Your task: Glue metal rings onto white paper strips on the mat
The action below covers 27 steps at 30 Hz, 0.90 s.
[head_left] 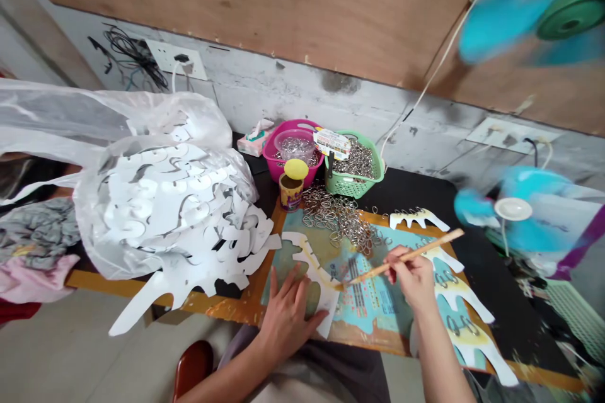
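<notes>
In the head view, a white card cutout is pressed onto a printed board by the open, flat left hand. A wooden stick is pinched in the narrow grip of the right hand, its tip at the cutout's yellow-coated edge. Several ringed cutouts lie at right, apparently done; a bagged pile of cutouts and loose metal rings appear left.

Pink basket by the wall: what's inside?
The pink basket holds a clear plastic tub of silver metal rings. The basket's floor and anything under the tub can't be seen; a printed card covers part of the right rim.
</notes>
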### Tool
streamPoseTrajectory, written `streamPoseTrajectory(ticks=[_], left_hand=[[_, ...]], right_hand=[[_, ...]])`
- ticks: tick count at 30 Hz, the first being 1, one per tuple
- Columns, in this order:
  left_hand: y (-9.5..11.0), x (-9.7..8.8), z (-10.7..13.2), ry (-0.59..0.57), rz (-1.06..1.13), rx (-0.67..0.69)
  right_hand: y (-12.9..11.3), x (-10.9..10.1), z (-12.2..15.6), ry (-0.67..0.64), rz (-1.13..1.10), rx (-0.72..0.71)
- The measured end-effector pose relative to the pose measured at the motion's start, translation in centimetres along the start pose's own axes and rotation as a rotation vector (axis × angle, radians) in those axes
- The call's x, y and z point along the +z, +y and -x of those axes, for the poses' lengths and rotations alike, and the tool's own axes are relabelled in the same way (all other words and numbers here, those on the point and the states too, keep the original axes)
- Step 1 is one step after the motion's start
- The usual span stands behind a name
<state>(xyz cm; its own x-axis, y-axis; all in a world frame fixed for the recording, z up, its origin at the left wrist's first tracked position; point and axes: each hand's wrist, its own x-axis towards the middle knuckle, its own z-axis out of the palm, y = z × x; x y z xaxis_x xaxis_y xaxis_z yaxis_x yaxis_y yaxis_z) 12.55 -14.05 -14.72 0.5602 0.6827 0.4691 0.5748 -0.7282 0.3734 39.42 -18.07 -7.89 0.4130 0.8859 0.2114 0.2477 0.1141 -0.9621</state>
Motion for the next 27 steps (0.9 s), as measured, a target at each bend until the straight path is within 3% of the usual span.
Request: streamPoseTrajectory(ticks=[5,9,13,27], left_hand=[[0.0,0.0,-0.1,-0.002,0.001,0.002],[0.0,-0.1,-0.1,-0.012,0.013,-0.002],[0.0,-0.1,-0.1,-0.020,0.020,-0.010],[0.1,-0.1,-0.1,-0.027,0.030,-0.015]], right_hand=[[-0.3,0.3,0.2,-0.155,0.027,0.016],[-0.1,0.2,0.3,-0.063,0.019,-0.038],[-0.1,0.5,0.4,-0.148,0.037,-0.032],[-0.9,1.3,0.6,-0.154,0.111,-0.054]])
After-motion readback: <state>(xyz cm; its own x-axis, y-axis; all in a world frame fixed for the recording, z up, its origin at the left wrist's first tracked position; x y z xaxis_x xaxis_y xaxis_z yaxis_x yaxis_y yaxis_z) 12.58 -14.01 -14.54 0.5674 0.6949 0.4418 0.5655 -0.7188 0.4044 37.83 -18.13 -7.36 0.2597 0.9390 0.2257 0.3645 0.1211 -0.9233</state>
